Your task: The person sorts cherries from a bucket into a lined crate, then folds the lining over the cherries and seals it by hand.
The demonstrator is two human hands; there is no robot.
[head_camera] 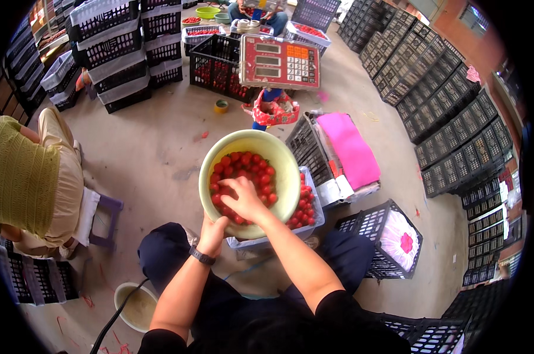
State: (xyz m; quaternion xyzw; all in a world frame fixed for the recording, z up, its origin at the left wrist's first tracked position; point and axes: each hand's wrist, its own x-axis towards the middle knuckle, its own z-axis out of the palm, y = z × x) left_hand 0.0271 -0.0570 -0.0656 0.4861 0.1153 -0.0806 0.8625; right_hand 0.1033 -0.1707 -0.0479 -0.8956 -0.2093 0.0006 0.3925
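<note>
A pale yellow-green plastic bowl (pixel 288 183) is tilted in front of me, with small red cherry tomatoes (pixel 249 166) heaped inside. My left hand (pixel 213 234), with a dark band on the wrist, grips the bowl's near left rim, thumb on the outside; its other fingers are hidden beneath. Reaching into the bowl, my right hand (pixel 244 198) rests over the fruit with its fingers apart. Whether its fingertips pinch a tomato is hard to see. Below the bowl, partly covered by it, is a lined crate (pixel 318 217) with more tomatoes (pixel 304 205).
A red digital scale (pixel 280 62) stands ahead, near a black crate (pixel 218 66). Right of the bowl, a pink cloth (pixel 348 148) covers a crate. A person in a green top (pixel 23 177) sits at left. Stacked crates (pixel 426 97) line the right; a pale basin (pixel 136 305) lies at lower left.
</note>
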